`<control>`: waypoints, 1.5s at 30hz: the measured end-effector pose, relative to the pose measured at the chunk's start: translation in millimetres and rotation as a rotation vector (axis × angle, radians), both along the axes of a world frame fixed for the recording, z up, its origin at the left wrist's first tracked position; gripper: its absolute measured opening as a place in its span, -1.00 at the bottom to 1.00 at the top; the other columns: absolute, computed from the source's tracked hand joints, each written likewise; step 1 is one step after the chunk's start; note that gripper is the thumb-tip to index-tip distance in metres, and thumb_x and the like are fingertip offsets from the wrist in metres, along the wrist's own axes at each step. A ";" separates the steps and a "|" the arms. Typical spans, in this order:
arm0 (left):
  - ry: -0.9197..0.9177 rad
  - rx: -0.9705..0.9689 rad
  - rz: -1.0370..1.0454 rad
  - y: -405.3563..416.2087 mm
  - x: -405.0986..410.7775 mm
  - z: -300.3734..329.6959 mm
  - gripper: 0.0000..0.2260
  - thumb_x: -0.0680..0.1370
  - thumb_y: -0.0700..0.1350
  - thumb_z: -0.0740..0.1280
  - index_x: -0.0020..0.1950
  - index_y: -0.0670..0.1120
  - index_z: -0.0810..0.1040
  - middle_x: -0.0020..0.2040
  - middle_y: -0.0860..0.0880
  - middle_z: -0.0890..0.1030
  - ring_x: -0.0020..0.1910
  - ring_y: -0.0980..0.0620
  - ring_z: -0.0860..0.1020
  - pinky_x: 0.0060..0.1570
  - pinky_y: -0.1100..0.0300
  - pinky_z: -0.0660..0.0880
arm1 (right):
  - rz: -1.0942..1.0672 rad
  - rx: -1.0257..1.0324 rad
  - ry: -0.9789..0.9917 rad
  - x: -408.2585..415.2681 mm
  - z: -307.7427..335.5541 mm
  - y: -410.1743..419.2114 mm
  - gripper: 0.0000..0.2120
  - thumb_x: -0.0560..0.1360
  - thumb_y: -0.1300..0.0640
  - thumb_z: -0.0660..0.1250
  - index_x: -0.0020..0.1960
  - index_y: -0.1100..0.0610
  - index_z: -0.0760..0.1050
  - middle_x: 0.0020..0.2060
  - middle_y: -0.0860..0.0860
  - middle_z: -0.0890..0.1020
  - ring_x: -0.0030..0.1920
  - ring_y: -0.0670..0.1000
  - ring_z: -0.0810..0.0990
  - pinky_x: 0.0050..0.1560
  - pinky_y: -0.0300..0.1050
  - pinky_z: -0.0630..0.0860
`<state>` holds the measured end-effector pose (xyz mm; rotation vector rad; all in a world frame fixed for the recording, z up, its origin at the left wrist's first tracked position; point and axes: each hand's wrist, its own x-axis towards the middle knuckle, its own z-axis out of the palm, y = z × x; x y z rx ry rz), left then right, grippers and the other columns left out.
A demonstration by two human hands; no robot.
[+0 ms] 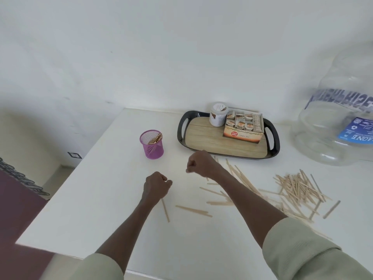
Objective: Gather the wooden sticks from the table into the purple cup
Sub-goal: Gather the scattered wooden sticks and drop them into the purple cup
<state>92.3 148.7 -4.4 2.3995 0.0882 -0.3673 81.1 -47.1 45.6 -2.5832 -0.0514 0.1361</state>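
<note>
Gathering of the wooden sticks (298, 188) into the purple cup (151, 144) is seen to be only partly done.

A small bundle of sticks is already stood inside the cup, leaning against its far right rim, while the greater share is left on the white counter (101, 199): a dense heap well to the right of the cup, looser sticks trailing back from it toward the cup, and a few singles lying nearer the viewer. Both hands are held over the counter just right of and nearer than the cup. The grip of the left hand (156, 185) is curled closed, as is that of the right hand (198, 163); whether a stick is pinched in either cannot be told. Most of the work is judged to remain.
</note>
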 end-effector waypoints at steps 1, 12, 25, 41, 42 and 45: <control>0.015 0.014 -0.009 1.3 -2.5 -0.2 -0.79 0.42 -0.05 0.42 -0.34 -0.11 0.50 -0.36 -0.12 0.46 -0.29 -0.15 0.47 -0.30 0.20 0.29 | 0.026 -0.040 0.063 -8.7 -6.5 -0.2 -0.87 0.36 0.15 0.54 -0.20 0.20 0.68 -0.25 0.05 0.70 -0.26 -0.04 0.61 -0.18 -0.19 0.52; 0.139 0.255 0.033 2.0 -28.5 6.8 -0.66 0.34 0.03 0.56 -0.26 -0.14 0.47 -0.19 -0.15 0.67 -0.20 -0.10 0.64 -0.30 0.17 0.47 | 0.096 -0.250 0.200 -80.3 -44.2 16.5 -0.75 0.33 0.17 0.55 -0.03 0.24 0.64 -0.07 0.17 0.67 -0.11 0.20 0.66 -0.11 -0.05 0.55; 0.183 0.172 0.075 -31.3 -49.2 13.1 -0.82 0.34 -0.24 0.38 -0.37 -0.14 0.38 -0.40 -0.08 0.56 -0.41 -0.06 0.53 -0.41 0.25 0.42 | 0.102 -0.427 0.143 -109.9 -42.0 -4.3 -0.88 0.41 0.25 0.36 -0.13 0.25 0.43 -0.07 0.22 0.59 -0.14 0.23 0.59 -0.20 -0.08 0.38; 0.520 -0.771 0.224 -150.9 -87.3 21.5 -0.76 0.67 -0.18 0.11 -0.13 -0.23 0.44 -0.38 -0.12 0.39 -0.47 -0.01 0.30 -0.43 0.16 0.24 | -0.428 0.270 0.104 -111.4 -22.8 -52.3 -0.71 0.39 0.14 0.32 -0.46 0.17 0.35 -0.53 0.05 0.48 -0.45 0.01 0.46 -0.40 -0.14 0.38; 0.538 -0.813 0.248 -157.0 -90.1 21.9 -0.76 0.68 -0.19 0.09 -0.11 -0.21 0.45 -0.38 -0.11 0.39 -0.48 0.00 0.30 -0.43 0.17 0.25 | -0.431 0.260 0.096 -113.7 -22.3 -53.7 -0.73 0.39 0.18 0.30 -0.46 0.16 0.35 -0.52 0.05 0.48 -0.45 0.02 0.47 -0.42 -0.14 0.39; 0.527 -0.860 0.309 -170.4 -95.7 20.5 -0.74 0.66 -0.29 0.07 -0.14 -0.20 0.48 -0.38 -0.07 0.44 -0.49 0.08 0.36 -0.53 0.27 0.30 | -0.411 0.258 0.081 -119.9 -20.7 -64.5 -0.74 0.38 0.26 0.31 -0.47 0.16 0.38 -0.45 0.09 0.53 -0.40 0.04 0.52 -0.40 -0.12 0.43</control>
